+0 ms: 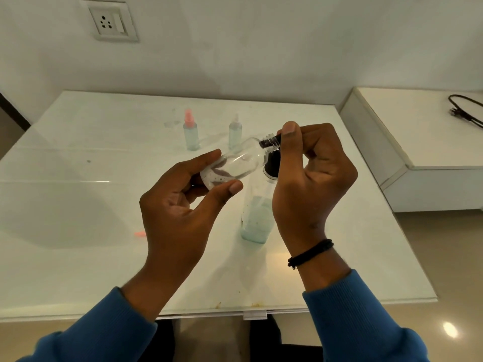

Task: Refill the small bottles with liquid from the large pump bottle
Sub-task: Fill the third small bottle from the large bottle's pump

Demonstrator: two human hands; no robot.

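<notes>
Above the white glass-topped bench (78,178), the left hand (180,205) holds a small clear bottle (235,163) on its side, thumb and fingers curled round its base so the grip is narrow and closed on the bottle. The bottle tilts up to the right, with its threaded neck pointing toward the right hand (311,173). It looks nearly empty, with only droplets or foam visible near its base. The right hand pinches at the neck with thumb and forefinger; its grip is tight there, though whether it holds a cap or the bare thread I cannot tell. A black band (311,253) circles the right wrist, and both arms wear blue sleeves (366,322). Directly below the hands stands the large bottle (256,218), upright on the bench, clear-walled, with pale bluish liquid in its lower part and a dark top partly hidden behind the right hand. Farther back on the bench stand two more small bottles, near each other: one with a pink spray top (190,134) and one with a clear top (235,131), both holding pale liquid. A wall socket (111,22) sits on the wall behind, and a black cable (465,111) lies on a white ledge to the right.
</notes>
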